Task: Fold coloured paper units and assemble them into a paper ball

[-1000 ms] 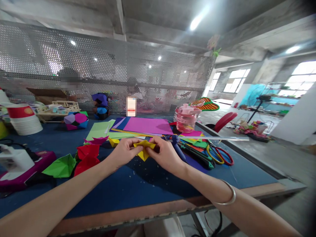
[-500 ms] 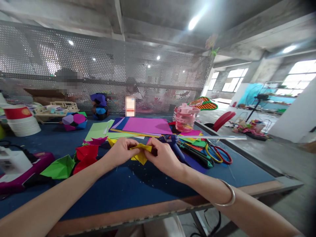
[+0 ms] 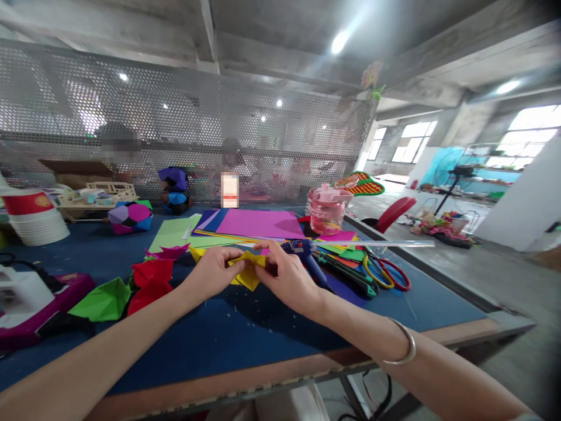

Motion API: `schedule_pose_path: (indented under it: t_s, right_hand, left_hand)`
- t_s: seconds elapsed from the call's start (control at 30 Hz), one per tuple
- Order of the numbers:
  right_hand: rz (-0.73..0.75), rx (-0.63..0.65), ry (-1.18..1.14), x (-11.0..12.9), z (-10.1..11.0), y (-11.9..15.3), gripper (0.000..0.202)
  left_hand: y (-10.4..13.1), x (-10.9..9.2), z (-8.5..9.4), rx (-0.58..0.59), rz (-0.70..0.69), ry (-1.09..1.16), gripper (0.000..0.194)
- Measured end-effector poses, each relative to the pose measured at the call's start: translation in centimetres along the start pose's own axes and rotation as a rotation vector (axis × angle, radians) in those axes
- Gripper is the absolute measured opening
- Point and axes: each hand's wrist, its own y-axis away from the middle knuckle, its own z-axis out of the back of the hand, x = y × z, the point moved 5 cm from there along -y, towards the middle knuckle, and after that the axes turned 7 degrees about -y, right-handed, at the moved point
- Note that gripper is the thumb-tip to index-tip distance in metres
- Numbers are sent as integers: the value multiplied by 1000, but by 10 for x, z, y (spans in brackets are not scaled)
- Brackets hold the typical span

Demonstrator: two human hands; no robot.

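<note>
A yellow folded paper piece (image 3: 249, 273) is held above the blue tabletop between my two hands. My left hand (image 3: 215, 270) pinches its left side between thumb and fingers. On the right side, the thumb of my right hand (image 3: 287, 273) presses against the paper, with the fingers curled behind it and the index finger lifted. Just behind my right hand lies a blue glue gun (image 3: 300, 248) with a long clear glue stick. Left of my left hand are folded red paper pieces (image 3: 151, 280), a green one (image 3: 101, 299) and a magenta one (image 3: 169, 252).
Coloured paper sheets (image 3: 258, 223) lie behind my hands. To the right are a green cutter (image 3: 350, 275), scissors (image 3: 394, 275) and a pink jar (image 3: 327, 213). Paper cups (image 3: 35, 222) and a purple device (image 3: 65, 298) stand left. A perforated metal screen (image 3: 184, 123) rises behind.
My right index finger has lifted away from the yellow paper's top edge. The paper is turned slightly, and both hands stay close to where they were.
</note>
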Motion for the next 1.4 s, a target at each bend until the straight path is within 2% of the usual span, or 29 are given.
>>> schedule_pose_path:
  t_s: [0.17, 0.5, 0.83, 0.93, 1.03, 1.17, 1.3, 1.4]
  right_hand:
    - [53, 2, 53, 1, 2, 0, 16]
    - [69, -18, 60, -1, 3, -1, 4]
    - [63, -49, 31, 0, 7, -2, 9]
    - [60, -57, -20, 1, 8, -3, 5]
    - [40, -48, -87, 1, 6, -4, 14]
    - [-8, -27, -159, -3, 3, -6, 15]
    - [-83, -49, -254, -14, 1, -6, 15]
    - [-229, 45, -430, -21, -8, -5, 25]
  left_hand:
    - [0, 6, -4, -15, 50, 91, 26]
    - [3, 4, -8, -60, 123, 191, 19]
    - [5, 0, -9, -111, 132, 140, 24]
    - [4, -5, -7, -83, 129, 160, 25]
    - [3, -8, -8, -37, 143, 211, 27]
    - [2, -7, -9, -9, 130, 241, 29]
    - [6, -10, -5, -97, 46, 90, 26]
    - [12, -17, 3, -237, -17, -93, 23]
